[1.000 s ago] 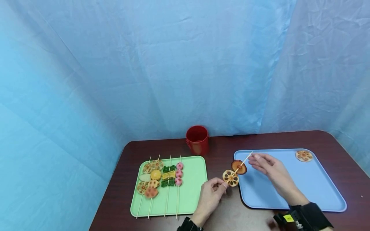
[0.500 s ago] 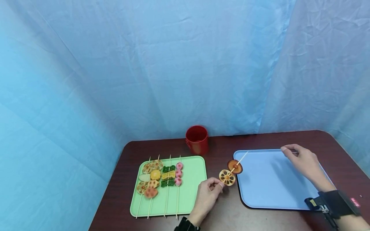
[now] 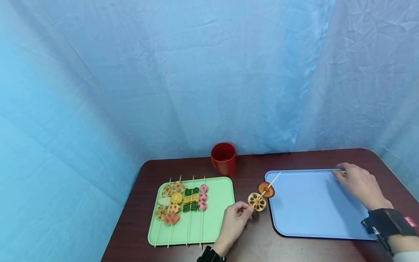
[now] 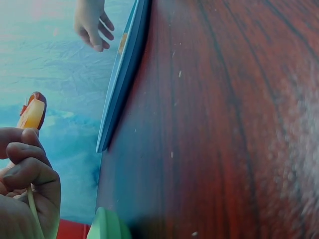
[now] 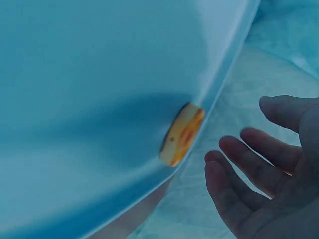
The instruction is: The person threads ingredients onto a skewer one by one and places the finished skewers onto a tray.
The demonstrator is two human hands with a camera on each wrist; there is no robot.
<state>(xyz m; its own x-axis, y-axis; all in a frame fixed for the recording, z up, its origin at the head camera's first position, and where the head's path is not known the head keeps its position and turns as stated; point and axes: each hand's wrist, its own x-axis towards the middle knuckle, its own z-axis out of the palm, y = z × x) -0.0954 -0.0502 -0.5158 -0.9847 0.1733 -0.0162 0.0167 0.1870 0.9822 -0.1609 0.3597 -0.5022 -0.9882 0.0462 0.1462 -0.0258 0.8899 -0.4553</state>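
My left hand (image 3: 248, 210) pinches the lower end of a thin wooden skewer (image 3: 274, 179) above the table, between the two trays. A lotus root slice (image 3: 256, 201) and a brown round piece (image 3: 266, 189) sit threaded on it. My right hand (image 3: 341, 174) hovers with relaxed fingers over the far right corner of the blue tray (image 3: 307, 214). A loose lotus slice (image 5: 182, 134) lies in that corner, just left of my fingers (image 5: 239, 174), which do not touch it. The hand hides this slice in the head view.
A green tray (image 3: 217, 218) at the left holds several finished skewers (image 3: 183, 200) of food pieces. A red cup (image 3: 224, 158) stands behind it at the table's far edge. Blue cloth hangs all round the dark wooden table (image 3: 255, 240).
My right hand left the skewer's tip and travelled right across the blue tray to its far corner, covering the loose lotus slice. The left hand and skewer shifted slightly left.
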